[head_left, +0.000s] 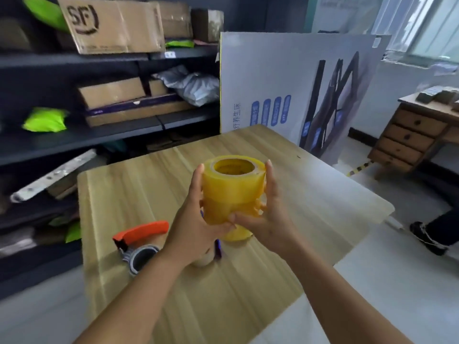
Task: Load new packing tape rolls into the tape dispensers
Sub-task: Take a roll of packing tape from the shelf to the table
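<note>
We see yellow tape stack (232,192) held upright above tabletop (298,189), core hole facing up. Left hand (198,214) grasping its left side, right hand (265,217) clasping right side and lower edge. Orange-handled dispenser (139,242) lying on tabletop near left forearm. Possibly second dispenser, purple, hidden beneath hands.

a parcel storeroom or small shipping depot. dark metal shelving (74,140) along the wall holds brown cardboard boxes (111,26), one printed "sf", bright green plastic mailers (44,120) and a grey poly bag (193,85). a light wood-grain packing table (310,194) carries an orange-handled tape dispenser (139,242) and stacked yellowish tape rolls (231,189).
</note>
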A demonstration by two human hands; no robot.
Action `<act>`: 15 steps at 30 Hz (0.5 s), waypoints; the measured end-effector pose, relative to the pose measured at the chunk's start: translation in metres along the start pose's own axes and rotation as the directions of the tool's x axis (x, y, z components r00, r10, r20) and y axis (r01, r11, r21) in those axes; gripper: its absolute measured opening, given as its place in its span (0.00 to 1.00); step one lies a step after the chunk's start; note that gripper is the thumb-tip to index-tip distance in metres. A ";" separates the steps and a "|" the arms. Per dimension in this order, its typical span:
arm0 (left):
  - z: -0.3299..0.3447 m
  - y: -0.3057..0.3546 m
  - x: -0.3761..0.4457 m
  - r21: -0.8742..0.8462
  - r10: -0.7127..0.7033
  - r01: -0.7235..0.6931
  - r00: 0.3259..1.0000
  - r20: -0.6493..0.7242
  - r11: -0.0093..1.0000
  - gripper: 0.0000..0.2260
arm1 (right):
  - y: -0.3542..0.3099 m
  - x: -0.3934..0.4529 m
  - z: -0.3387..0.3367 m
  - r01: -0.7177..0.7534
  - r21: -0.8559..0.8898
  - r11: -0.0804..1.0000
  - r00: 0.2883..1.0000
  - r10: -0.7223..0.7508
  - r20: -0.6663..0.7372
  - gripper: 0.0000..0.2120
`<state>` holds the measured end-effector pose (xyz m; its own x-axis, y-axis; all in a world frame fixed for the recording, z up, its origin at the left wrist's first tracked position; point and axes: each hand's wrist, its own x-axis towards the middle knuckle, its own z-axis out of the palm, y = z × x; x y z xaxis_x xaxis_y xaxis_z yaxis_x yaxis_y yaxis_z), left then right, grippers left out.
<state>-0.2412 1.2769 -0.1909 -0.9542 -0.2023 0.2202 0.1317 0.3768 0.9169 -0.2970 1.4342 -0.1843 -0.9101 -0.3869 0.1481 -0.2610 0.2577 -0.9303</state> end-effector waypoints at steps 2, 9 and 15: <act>-0.007 -0.010 0.009 0.030 -0.042 0.044 0.997 -0.069 0.999 0.53 | 0.004 0.024 0.011 -0.006 0.071 0.997 0.998 0.001 0.057 0.54; -0.017 -0.035 0.046 0.131 -0.155 0.202 0.940 -0.304 0.971 0.55 | 0.012 0.104 0.032 -0.067 0.244 0.967 0.959 -0.006 0.284 0.36; -0.019 -0.055 0.078 -0.055 -0.249 0.246 0.899 -0.361 0.968 0.49 | 0.030 0.171 0.060 -0.078 0.285 0.955 0.914 -0.045 0.403 0.17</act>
<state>-0.3182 1.2232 -0.2180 -0.7936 -0.6018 0.0892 -0.0928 0.2647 0.9598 -0.4406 1.3223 -0.2067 -0.6905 -0.7221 0.0423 -0.0867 0.0245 -0.9959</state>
